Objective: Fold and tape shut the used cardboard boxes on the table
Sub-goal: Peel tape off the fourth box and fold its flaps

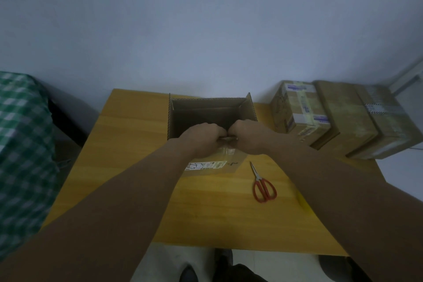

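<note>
Cardboard box (212, 114) stands open on the table (132, 144); left hand (202, 136) and right hand (248, 135) touch, both curled tight on its near flap (212, 163). Better to crease it squarely inward before any tape.

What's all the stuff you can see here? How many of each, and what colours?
open box: one, brown, middle of the table, top open
sticker: one, white, on the open box's near side
taped boxes: three, brown with clear tape, side by side at the table's right edge
scissors: one, red handles, flat on the table right of the open box
table: one, yellow wood, under everything
checked cloth: one, green and white, left of the table
wall: one, pale, behind the table
left hand: one, bare, gripping the open box's near edge
right hand: one, bare, gripping the same edge
</note>
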